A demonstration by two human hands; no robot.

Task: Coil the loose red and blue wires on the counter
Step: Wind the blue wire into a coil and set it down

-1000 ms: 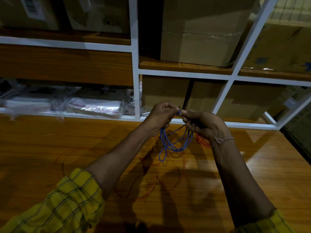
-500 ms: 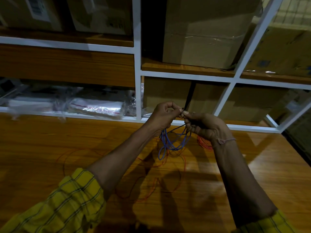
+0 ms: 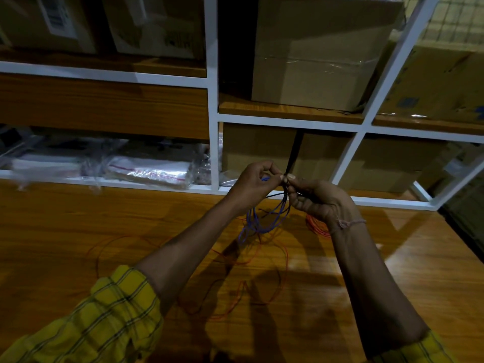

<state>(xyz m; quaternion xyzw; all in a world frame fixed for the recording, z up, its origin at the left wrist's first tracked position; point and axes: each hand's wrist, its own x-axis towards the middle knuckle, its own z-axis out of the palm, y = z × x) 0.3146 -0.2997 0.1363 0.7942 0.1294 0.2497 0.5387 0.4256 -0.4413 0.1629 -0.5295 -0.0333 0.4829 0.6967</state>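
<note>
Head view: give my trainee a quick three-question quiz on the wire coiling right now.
1. True or false: the blue wire lies flat on the counter.
2. The red wire is: A) in the hands, B) loose on the counter, C) on a shelf?
3. Which hand wears a thread wristband?

Key: 1 false, both the left hand and right hand hold it up; 2 B; 3 right.

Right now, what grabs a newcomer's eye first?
Both hands, left hand and right hand, meet mid-frame above the counter, pinching a hanging bundle of blue wire. Below them, red wire sprawls loose on the wood.
</note>
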